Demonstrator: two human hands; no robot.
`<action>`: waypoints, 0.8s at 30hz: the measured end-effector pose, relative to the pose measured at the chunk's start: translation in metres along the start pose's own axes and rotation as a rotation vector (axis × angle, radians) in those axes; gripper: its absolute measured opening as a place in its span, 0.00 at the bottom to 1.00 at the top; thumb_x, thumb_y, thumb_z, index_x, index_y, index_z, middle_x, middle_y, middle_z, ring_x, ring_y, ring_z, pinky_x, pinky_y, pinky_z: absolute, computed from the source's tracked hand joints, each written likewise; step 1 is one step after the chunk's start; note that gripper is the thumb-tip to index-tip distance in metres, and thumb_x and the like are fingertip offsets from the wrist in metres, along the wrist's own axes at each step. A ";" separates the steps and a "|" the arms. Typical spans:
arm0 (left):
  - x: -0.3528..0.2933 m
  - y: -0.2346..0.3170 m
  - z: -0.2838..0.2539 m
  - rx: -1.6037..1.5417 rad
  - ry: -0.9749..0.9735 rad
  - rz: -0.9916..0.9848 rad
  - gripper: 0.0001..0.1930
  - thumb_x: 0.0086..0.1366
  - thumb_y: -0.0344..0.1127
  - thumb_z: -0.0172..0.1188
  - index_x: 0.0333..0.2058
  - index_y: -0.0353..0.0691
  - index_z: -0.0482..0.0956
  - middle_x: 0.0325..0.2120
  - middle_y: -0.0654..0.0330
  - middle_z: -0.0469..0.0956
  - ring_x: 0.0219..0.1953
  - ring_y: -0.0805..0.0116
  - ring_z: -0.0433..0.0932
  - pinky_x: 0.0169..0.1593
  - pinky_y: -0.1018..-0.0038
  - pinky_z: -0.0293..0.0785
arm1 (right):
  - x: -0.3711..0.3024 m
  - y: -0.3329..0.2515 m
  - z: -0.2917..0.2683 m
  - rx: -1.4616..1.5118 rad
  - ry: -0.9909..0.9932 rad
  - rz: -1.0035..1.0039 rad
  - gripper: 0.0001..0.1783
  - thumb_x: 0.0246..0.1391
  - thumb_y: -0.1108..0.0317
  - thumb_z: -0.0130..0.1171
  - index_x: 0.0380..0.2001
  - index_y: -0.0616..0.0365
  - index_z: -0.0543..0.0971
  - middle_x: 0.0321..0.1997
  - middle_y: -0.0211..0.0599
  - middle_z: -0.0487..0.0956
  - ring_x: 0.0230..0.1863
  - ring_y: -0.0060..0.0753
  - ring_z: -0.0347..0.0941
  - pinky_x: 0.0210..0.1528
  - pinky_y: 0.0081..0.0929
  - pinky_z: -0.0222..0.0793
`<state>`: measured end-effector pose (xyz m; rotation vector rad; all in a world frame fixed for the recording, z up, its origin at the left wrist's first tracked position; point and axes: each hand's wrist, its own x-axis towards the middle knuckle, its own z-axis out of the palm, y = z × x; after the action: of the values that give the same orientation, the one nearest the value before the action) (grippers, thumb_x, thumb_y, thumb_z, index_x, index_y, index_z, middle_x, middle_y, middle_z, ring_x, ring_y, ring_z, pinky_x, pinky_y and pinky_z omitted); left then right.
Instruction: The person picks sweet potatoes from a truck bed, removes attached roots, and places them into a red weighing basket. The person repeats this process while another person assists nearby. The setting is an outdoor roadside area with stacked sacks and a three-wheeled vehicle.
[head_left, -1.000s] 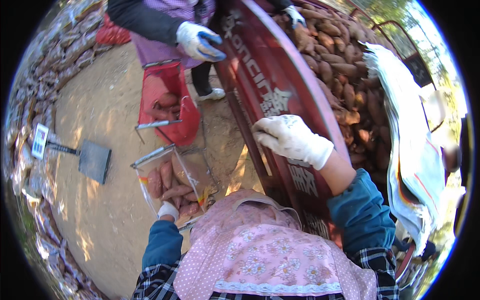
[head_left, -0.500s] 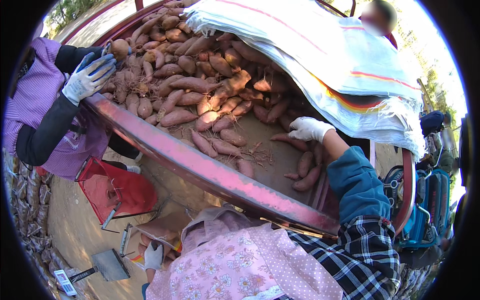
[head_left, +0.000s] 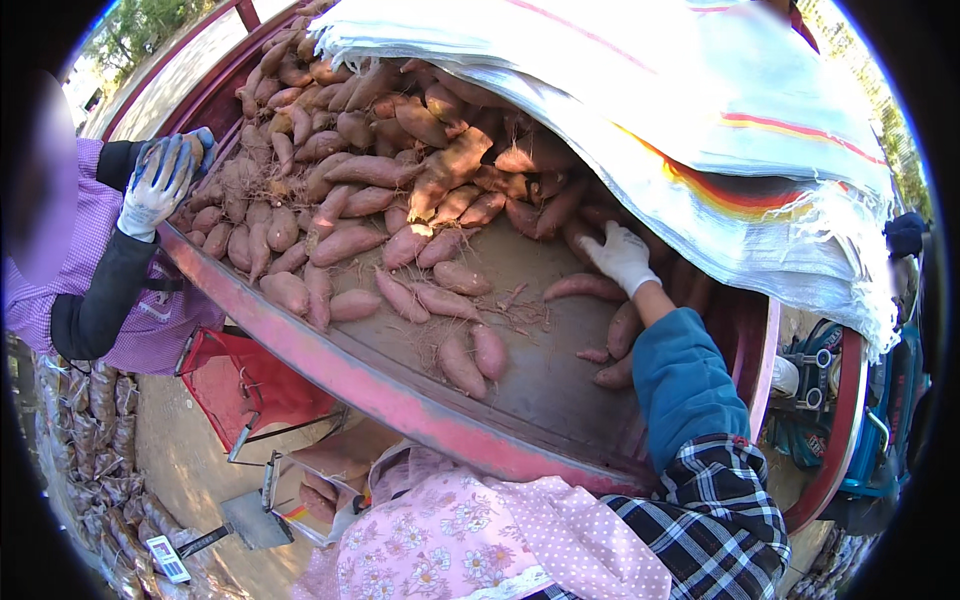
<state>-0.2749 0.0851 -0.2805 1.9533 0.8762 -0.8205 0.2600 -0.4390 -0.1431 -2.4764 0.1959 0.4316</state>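
My right hand [head_left: 622, 260], in a white glove with a teal sleeve behind it, reaches into a red-sided truck bed [head_left: 400, 390]. Its fingers are stretched out and touch a reddish sweet potato [head_left: 580, 236] by the edge of the white sacks. Another long sweet potato [head_left: 584, 288] lies just below the fingertips, and a few more lie beside my wrist. My left hand does not show; pink floral cloth [head_left: 420, 540] fills the lower middle. Just left of that cloth, an open-mouthed sack [head_left: 318, 500] with sweet potatoes inside is partly hidden.
A large heap of sweet potatoes [head_left: 370, 172] fills the far left of the bed. Stacked white woven sacks [head_left: 600, 100] cover its right. At left, a co-worker's gloved hands [head_left: 160, 185] are together. Below stand a red folding stool [head_left: 255, 375] and a scale [head_left: 258, 520].
My right hand has shifted from the long sweet potato to one farther in, and its fingers have straightened. My left hand, earlier at the sack, is now out of sight. The view has shifted.
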 end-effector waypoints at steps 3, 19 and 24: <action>-0.004 -0.008 0.008 -0.013 0.001 -0.026 0.19 0.62 0.41 0.65 0.49 0.39 0.79 0.34 0.60 0.82 0.38 0.71 0.78 0.45 0.74 0.73 | -0.003 -0.020 -0.032 0.071 -0.066 0.008 0.42 0.58 0.38 0.53 0.61 0.63 0.69 0.55 0.60 0.75 0.57 0.53 0.74 0.62 0.41 0.65; -0.025 0.097 -0.035 -0.392 0.157 0.094 0.24 0.66 0.35 0.61 0.59 0.35 0.71 0.35 0.58 0.81 0.31 0.74 0.78 0.34 0.78 0.75 | -0.039 -0.022 0.007 1.130 -0.791 0.152 0.28 0.59 0.44 0.56 0.46 0.60 0.77 0.32 0.46 0.83 0.18 0.38 0.77 0.14 0.26 0.72; -0.069 0.221 -0.090 -0.739 0.111 0.571 0.30 0.68 0.42 0.59 0.63 0.33 0.64 0.42 0.51 0.80 0.38 0.63 0.82 0.42 0.68 0.80 | -0.059 -0.104 -0.014 0.975 -0.962 -0.229 0.33 0.56 0.47 0.62 0.56 0.61 0.71 0.36 0.44 0.82 0.21 0.34 0.79 0.19 0.27 0.77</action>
<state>-0.1141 0.0517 -0.0942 1.4589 0.5209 -0.0264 0.2331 -0.3615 -0.0551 -1.1498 -0.2314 1.0549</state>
